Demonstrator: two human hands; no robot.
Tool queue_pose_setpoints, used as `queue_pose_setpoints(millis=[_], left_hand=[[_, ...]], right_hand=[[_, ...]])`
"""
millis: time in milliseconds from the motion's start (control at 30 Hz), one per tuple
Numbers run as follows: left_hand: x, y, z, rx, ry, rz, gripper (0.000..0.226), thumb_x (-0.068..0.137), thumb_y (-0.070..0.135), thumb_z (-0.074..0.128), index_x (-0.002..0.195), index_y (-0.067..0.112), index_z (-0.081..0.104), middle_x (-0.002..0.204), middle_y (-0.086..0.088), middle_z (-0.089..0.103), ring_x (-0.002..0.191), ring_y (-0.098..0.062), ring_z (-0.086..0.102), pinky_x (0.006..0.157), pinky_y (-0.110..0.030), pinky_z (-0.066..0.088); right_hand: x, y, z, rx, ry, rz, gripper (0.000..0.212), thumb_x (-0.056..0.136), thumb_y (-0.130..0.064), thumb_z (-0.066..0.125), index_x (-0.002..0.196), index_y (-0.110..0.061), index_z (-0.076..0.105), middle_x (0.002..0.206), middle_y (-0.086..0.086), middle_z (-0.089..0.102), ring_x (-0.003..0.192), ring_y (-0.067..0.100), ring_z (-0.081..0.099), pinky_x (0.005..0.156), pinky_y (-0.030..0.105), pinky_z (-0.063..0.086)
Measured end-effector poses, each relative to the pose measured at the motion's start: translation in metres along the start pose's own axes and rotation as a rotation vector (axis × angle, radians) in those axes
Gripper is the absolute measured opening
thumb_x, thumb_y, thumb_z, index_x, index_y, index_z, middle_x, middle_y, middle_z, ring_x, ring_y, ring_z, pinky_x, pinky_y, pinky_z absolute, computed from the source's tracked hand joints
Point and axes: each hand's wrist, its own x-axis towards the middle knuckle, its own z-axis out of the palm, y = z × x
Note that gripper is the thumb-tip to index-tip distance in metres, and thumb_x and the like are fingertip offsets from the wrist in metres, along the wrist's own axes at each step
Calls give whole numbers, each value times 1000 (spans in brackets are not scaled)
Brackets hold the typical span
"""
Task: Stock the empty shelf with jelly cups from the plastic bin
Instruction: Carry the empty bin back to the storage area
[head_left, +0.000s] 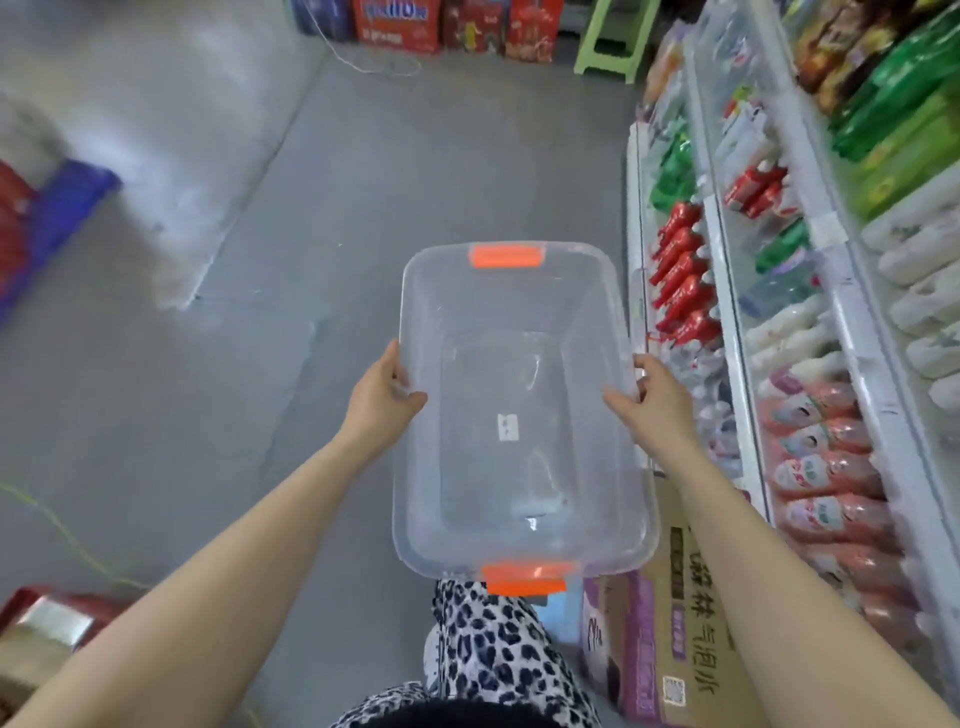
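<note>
Clear plastic bin (423, 322) held w/ both hands above the aisle floor, beside stocked shelves (727, 291).
See-thru, rounded corners, orange latch at far end (504, 256) & near end (524, 583). Long axis runs straight away from the person, open top up. Left hand (382, 400) & right hand (655, 400) each grip a long-side rim, thumbs inside. White sticker (508, 427) on bottom, text unreadable. Cardboard box (691, 623) below-right: Chinese print + QR code.
</note>
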Motion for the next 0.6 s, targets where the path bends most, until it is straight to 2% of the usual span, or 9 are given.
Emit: queue_pose_setpoints(millis=[67,100,133,167,267,367,500,567,600], left_hand=[[14,-8,-29,-66,65,-35,46,81,10,64,107,46,50,95,-14,53,71,-21,49,71,-40,49],[22,-12,-44,-95,100,-55,47,81,9,64,102,49,50,91,-13,51,72,-22,49,70,-39,48],[31,-14,-60,-118,130,-77,46,82,8,64,104,46,50,87,-9,49,73,-23,49,72,-40,48],[43,-17,-74,-133,161,-100,45,83,8,65,111,40,51,85,-2,48,74,-24,49,74,-41,49],[91,-28,-116,-187,268,-171,57,84,7,69,131,26,45,82,5,46,69,-20,49,71,-36,47],[147,-40,-156,-236,363,-225,60,81,5,73,133,16,47,80,4,46,63,-17,46,63,-30,43],[213,-46,-206,-286,425,-281,56,81,2,72,130,16,50,76,1,45,57,-14,46,45,-19,42],[240,-51,-231,-286,448,-304,52,81,3,72,127,16,52,75,0,47,55,-14,46,45,-16,42],[252,-54,-244,-285,461,-323,52,81,5,72,127,17,53,76,-1,49,55,-15,47,48,-18,44]], right_hand=[[27,-35,20,29,-43,-53,37,82,-19,72,116,-18,57,85,-7,64,71,14,61,69,28,46],[42,-54,30,31,-65,-85,35,82,-18,73,113,-20,58,84,-6,65,68,11,60,66,22,46],[56,-73,41,31,-89,-121,32,82,-17,73,110,-21,58,79,-7,64,64,7,58,61,17,43],[72,-91,53,32,-116,-150,31,81,-15,73,108,-22,58,75,-7,63,61,5,56,59,18,41],[126,-139,92,14,-175,-201,31,80,-18,73,109,-16,60,78,7,66,65,17,57,62,28,42],[187,-188,130,1,-232,-245,37,80,-21,73,114,-14,61,85,10,68,74,22,61,69,33,47],[264,-259,174,-17,-299,-330,34,81,-17,72,112,-13,59,77,4,62,68,17,56,57,22,37],[300,-297,198,-16,-328,-356,31,82,-16,71,110,-14,57,72,-1,55,62,10,51,51,14,35],[315,-317,210,-15,-341,-370,31,82,-15,71,110,-13,57,71,-2,54,61,9,50,53,17,37]])
